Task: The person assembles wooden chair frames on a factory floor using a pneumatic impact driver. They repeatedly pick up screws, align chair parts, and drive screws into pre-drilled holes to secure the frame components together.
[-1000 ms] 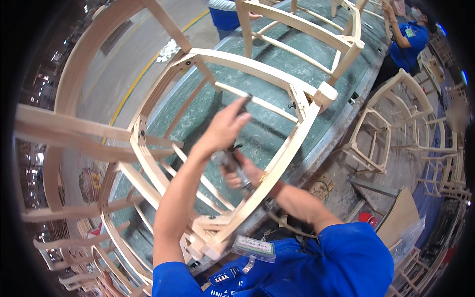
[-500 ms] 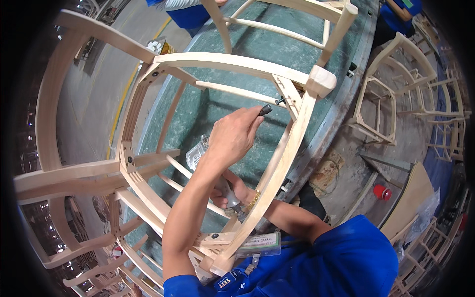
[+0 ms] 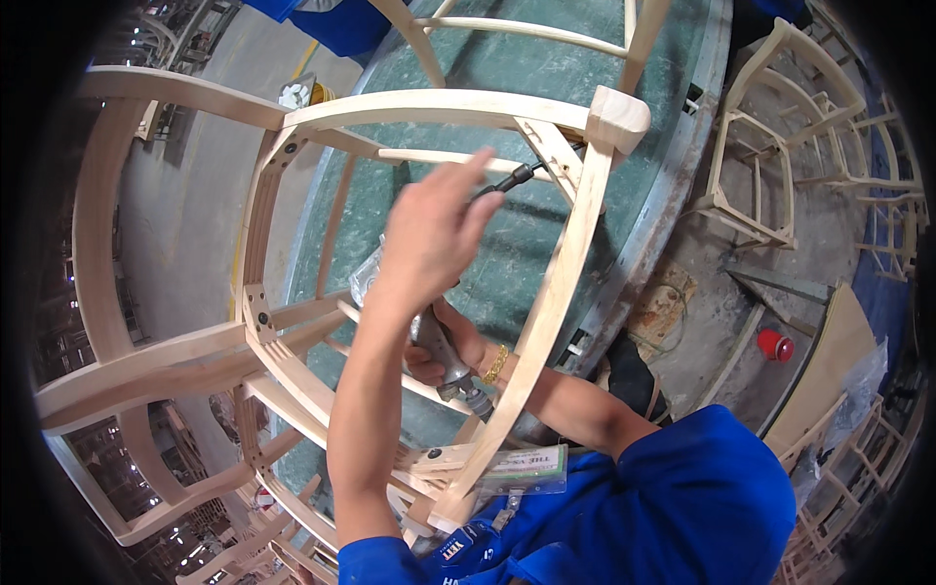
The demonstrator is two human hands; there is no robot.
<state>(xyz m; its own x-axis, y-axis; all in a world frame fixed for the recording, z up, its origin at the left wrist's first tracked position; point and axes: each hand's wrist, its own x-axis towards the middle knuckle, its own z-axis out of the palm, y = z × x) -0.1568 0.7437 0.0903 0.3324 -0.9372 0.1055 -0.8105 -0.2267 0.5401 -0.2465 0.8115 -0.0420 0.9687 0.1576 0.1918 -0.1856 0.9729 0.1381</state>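
Head view: both hands (image 3: 434,229) work a driver tool (image 3: 444,351) inside a chair frame (image 3: 546,302).

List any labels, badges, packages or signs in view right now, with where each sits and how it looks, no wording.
Badge: hangs at the person's chest against the chair frame, a flat rectangle, pale with a green band.
Plastic bag: on the green table, behind the left hand, clear and crumpled.
No signs or screens show.

Bare chair frames (image 3: 756,166) and a red cap (image 3: 775,343) on the floor.
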